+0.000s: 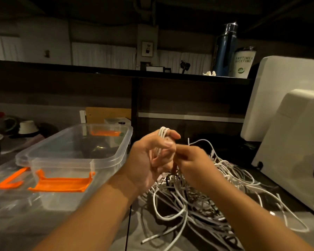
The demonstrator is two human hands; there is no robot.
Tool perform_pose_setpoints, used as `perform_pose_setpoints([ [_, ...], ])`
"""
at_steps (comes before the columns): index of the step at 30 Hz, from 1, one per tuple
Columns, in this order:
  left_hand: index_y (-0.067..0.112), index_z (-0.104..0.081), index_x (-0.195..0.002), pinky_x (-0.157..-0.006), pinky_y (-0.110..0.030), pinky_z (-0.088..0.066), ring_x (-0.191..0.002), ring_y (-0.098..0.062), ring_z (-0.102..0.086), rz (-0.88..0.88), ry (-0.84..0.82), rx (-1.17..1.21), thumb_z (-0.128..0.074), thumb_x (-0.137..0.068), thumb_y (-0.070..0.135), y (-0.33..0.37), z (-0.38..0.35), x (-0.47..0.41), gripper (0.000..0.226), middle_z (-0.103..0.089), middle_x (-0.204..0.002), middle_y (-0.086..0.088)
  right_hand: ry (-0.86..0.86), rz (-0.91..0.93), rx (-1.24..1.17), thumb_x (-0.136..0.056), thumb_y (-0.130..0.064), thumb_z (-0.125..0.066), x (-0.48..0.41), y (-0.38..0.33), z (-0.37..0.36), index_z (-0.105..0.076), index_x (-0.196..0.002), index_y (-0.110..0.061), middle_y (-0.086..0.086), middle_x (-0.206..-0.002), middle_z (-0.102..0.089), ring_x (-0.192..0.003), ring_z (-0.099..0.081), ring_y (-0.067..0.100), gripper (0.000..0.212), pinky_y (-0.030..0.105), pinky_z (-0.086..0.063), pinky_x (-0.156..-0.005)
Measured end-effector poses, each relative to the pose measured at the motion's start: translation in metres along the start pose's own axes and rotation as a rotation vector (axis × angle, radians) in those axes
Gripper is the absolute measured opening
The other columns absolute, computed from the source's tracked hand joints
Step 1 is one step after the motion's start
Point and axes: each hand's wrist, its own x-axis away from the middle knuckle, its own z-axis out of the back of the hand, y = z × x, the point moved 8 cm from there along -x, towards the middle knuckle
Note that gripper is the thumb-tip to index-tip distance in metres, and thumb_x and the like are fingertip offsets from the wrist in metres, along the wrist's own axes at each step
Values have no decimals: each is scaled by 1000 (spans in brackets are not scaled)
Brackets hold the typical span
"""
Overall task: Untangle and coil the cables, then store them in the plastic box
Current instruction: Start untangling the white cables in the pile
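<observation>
My left hand (pixel 149 156) is raised above the table with several loops of a white cable (pixel 163 133) wound around its fingers. Just right of it, my right hand (pixel 192 160) pinches the loose end of that same cable, whose tip pokes up at its fingertips. Below and to the right of both hands lies a tangled pile of white and dark cables (pixel 198 200). The clear plastic box (pixel 116 156) with orange clips stands open on the left, with no cable visible inside it.
The box's clear lid (pixel 13 201) with an orange clip lies flat under and in front of the box. A white machine (pixel 288 142) stands at the right. Behind is a dark counter wall with a blue bottle (pixel 225 49) and a cup (pixel 243 60) on top.
</observation>
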Motion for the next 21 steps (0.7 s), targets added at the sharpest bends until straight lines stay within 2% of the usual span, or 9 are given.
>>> perform_pose_setpoints([
  [3,2,-56,-111,-47,-25,-26,-48,-9,-29,-54,73,28,-67,-64,21,9,5,0,52,-40,-66,-2,-167,23,296,-103,-29,-53,4,-6,-19,-64,-81,-57,-4,-80,-71,-71,-66,16,37,36,-52,-65],
  [5,3,-55,-116,-51,-28,-30,-51,-11,-31,-72,141,-56,-70,-60,25,11,9,0,62,-39,-68,-2,-222,61,434,-104,-36,-51,8,-8,-29,-68,-101,-41,-6,-91,-70,-85,-66,17,17,34,-52,-76],
  [7,4,-53,-121,-56,-30,-34,-54,-12,-36,-85,185,-138,-72,-59,28,10,12,-1,69,-39,-69,-2,-223,110,545,-104,-40,-49,9,-12,-33,-66,-118,-28,0,-106,-71,-96,-65,23,24,39,-52,-86],
  [10,8,-50,-126,-59,-25,-41,-57,-7,-43,-104,226,-346,-74,-66,31,9,17,-2,68,-43,-68,5,-171,202,583,-104,-38,-48,10,-23,-31,-65,-123,-29,-1,-111,-72,-97,-66,24,27,42,-52,-85],
  [14,17,-49,-122,-67,-17,-52,-64,-3,-54,-114,302,-659,-66,-80,43,7,28,1,52,-48,-73,1,-66,329,641,-100,-38,-54,18,-42,-22,-73,-111,-31,-9,-101,-73,-85,-65,15,22,38,-54,-76],
  [16,25,-48,-118,-69,-24,-53,-71,-10,-55,-67,299,-772,-66,-80,56,0,34,2,52,-49,-78,-4,-31,337,650,-98,-35,-55,20,-46,-14,-73,-102,-26,-9,-91,-70,-77,-61,14,20,35,-53,-71],
  [19,27,-48,-114,-69,-28,-55,-75,-16,-54,-13,281,-912,-54,-74,82,-6,38,2,68,-52,-83,-7,48,367,632,-92,-24,-55,19,-49,-2,-70,-87,-21,-11,-75,-61,-67,-53,11,16,31,-47,-67],
  [21,28,-49,-109,-70,-32,-58,-77,-15,-57,-6,247,-1033,-42,-67,96,-8,36,1,79,-56,-87,-5,175,401,655,-89,-24,-51,17,-49,8,-68,-80,-21,-10,-72,-59,-66,-51,12,19,32,-47,-67],
])
